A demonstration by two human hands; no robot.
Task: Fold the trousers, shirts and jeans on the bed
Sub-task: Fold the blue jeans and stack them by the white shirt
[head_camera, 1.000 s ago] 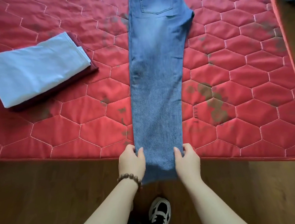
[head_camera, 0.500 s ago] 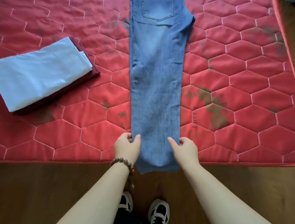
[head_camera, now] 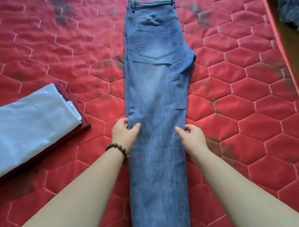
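Note:
Blue jeans (head_camera: 156,87), folded lengthwise leg on leg, lie stretched out on the red quilted bed (head_camera: 254,126), waistband far, back pocket up. My left hand (head_camera: 124,133), with a bead bracelet on its wrist, pinches the left edge of the legs about halfway along. My right hand (head_camera: 192,135) pinches the right edge at the same height. The leg ends run out of view at the bottom, between my forearms.
A folded light-blue garment (head_camera: 25,127) lies on a folded maroon one (head_camera: 75,103) at the left of the bed. A bluish bundle (head_camera: 293,8) sits beyond the bed's right edge, on the floor side.
Both hands have slid up from the leg ends to the middle of the legs, still at the edges. The view has shifted forward over the bed, so floor and shoes are gone.

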